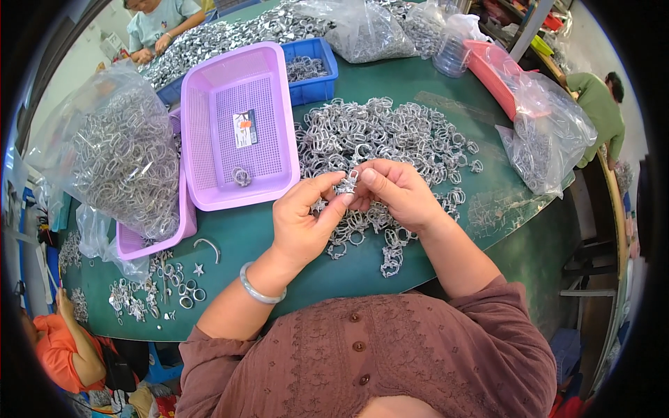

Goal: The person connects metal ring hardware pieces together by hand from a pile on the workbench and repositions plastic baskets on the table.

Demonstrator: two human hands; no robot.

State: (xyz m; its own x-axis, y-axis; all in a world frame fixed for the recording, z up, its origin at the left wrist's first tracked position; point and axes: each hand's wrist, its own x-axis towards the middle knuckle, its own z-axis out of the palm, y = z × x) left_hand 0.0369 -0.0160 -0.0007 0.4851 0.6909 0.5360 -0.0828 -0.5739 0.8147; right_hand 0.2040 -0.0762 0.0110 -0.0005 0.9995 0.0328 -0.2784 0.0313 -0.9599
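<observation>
Over the near edge of a heap of silver metal castings [376, 129], many of them ring-shaped, my two hands meet. Between thumb and fingers my left hand [304, 212] pinches a small silver metal casting [346, 184] with a loop at its top. My right hand [398, 194] grips the same casting from the other side, its thumb close to the loop. The fingers partly hide the casting, so its exact shape does not show. Beyond my left hand lies a tilted purple mesh basket [240, 195] holding one cluster of similar castings [242, 177] and a card [244, 130].
A plastic bag full of castings [125, 153] rests in another purple basket [157, 247] at left. Loose rings [187, 296] and stars lie near left. A blue bin [324, 83], clear bags [369, 35] and a red tray [495, 76] stand farther off. Other people sit or stand around.
</observation>
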